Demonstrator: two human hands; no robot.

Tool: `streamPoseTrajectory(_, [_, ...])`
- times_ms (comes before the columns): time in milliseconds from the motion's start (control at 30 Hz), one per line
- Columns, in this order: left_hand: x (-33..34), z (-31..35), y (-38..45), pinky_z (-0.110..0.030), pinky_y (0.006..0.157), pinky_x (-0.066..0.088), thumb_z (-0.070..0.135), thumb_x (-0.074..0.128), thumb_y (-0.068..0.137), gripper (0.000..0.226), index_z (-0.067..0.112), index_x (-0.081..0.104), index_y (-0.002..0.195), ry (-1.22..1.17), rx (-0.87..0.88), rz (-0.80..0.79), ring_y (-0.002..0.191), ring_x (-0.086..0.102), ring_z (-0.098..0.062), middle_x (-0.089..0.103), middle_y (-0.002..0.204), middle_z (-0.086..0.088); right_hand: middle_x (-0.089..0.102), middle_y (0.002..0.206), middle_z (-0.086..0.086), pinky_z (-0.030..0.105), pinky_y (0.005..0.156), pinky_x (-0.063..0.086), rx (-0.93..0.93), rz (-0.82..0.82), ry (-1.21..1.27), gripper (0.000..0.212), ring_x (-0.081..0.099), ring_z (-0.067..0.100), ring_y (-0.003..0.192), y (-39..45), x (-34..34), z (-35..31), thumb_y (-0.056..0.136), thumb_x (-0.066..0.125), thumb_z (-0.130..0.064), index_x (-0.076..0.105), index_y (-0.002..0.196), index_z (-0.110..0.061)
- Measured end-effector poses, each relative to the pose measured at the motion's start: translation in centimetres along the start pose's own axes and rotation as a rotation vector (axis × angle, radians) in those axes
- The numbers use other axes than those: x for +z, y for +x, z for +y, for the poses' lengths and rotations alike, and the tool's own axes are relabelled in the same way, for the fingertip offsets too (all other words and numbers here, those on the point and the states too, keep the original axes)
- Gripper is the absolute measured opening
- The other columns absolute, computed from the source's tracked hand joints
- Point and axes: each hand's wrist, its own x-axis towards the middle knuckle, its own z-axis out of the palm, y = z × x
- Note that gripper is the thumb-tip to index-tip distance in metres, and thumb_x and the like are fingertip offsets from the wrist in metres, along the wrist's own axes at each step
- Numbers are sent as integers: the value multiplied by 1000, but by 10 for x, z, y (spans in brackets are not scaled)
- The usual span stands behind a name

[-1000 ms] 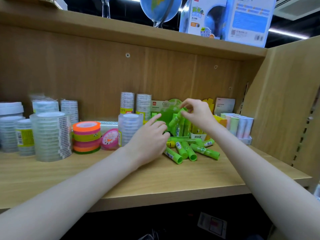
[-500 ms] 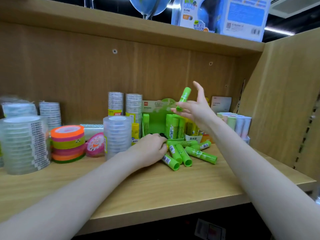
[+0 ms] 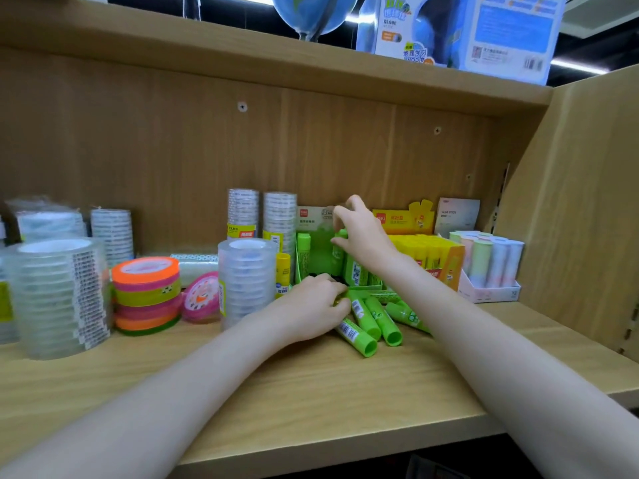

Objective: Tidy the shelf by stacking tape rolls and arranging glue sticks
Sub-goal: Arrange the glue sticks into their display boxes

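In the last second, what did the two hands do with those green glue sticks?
The right hand lifted one green glue stick up high, then brought it down into the green display box, fingers still pinching it. The left hand dropped onto the loose glue sticks lying on the shelf and stays there. Tape stacks unchanged.

The shelf [image 3: 311, 402] is pale wood-grain board with a smooth matt finish, as is its back panel [image 3: 173, 150]. The clear tape rolls [image 3: 58, 299] are glossy transparent plastic. The coloured tape rolls [image 3: 147, 293] look satiny. The loose green glue sticks [image 3: 359, 335] are smooth, slightly shiny plastic with paper-like labels. The green display box [image 3: 318, 257] and yellow display box [image 3: 446, 261] look like printed cardboard.
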Motion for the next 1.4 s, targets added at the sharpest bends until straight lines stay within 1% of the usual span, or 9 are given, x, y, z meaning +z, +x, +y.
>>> streamPoseTrajectory(400, [0, 1, -1, -35, 101, 35, 27, 37, 97, 38, 5, 54, 123, 5, -21, -19, 122, 42, -28, 47, 130, -13, 63, 112, 7, 35, 87, 41, 76, -39, -95, 18, 52, 26, 109, 7, 2, 4, 88, 60, -17, 64, 105, -9])
streamPoseTrajectory(600, [-1, 4, -3, -34, 99, 35, 21, 35, 97, 37, 2, 54, 122, 5, -32, -3, 121, 44, -28, 48, 129, -16, 55, 132, 8, 43, 103, 35, 86, -227, -125, 36, 40, 28, 127, 5, -8, 10, 92, 43, -11, 58, 125, -17])
streamPoseTrajectory(667, [-2, 5, -4, -33, 99, 35, 20, 34, 98, 37, 2, 54, 123, 6, -31, -8, 121, 44, -28, 48, 131, -15, 48, 138, 7, 41, 106, 33, 93, -172, -54, 39, 37, 27, 130, -10, -24, 19, 93, 46, -13, 51, 132, -15])
streamPoseTrajectory(767, [-4, 4, -5, -34, 99, 36, 20, 33, 98, 37, 2, 53, 124, 5, -28, -11, 121, 45, -27, 48, 131, -16, 61, 116, 3, 32, 91, 38, 132, -61, 48, 23, 52, 22, 109, -46, -54, 34, 93, 51, -18, 64, 112, -18])
streamPoseTrajectory(867, [-4, 6, -5, -35, 98, 37, 19, 33, 98, 37, 0, 54, 122, -2, -33, -26, 120, 45, -27, 49, 129, -17, 62, 77, -10, 31, 78, 41, 168, -253, 12, 10, 56, 13, 80, -83, -79, 43, 87, 62, -29, 69, 81, -26])
streamPoseTrajectory(967, [-5, 6, -5, -36, 96, 38, 18, 33, 97, 36, -2, 54, 119, -13, -37, -30, 116, 47, -27, 50, 125, -18, 63, 75, -8, 23, 69, 44, 157, -419, 61, 15, 58, 9, 73, -112, -85, 36, 78, 73, -31, 68, 87, -20])
streamPoseTrajectory(1100, [-5, 7, -6, -37, 96, 38, 19, 33, 97, 36, -2, 55, 118, -24, -40, -28, 116, 47, -27, 51, 125, -17, 59, 86, -6, 25, 75, 47, 163, -521, 22, 38, 57, 12, 79, -116, -80, 34, 77, 73, -28, 55, 111, -27])
streamPoseTrajectory(1267, [-4, 6, -6, -36, 98, 38, 19, 33, 98, 37, 0, 54, 120, -7, -25, -21, 118, 47, -26, 50, 128, -16, 59, 96, 9, 34, 73, 54, 268, -248, 661, 48, 70, 26, 81, -91, -104, 38, 88, 61, -8, 44, 124, -36])
streamPoseTrajectory(1400, [-4, 6, -5, -34, 99, 37, 20, 33, 98, 37, 2, 54, 123, -2, -25, -12, 120, 46, -26, 49, 130, -15, 63, 100, 11, 37, 78, 57, 200, -53, 740, 41, 71, 22, 82, -54, -84, 20, 84, 65, -6, 47, 109, -33])
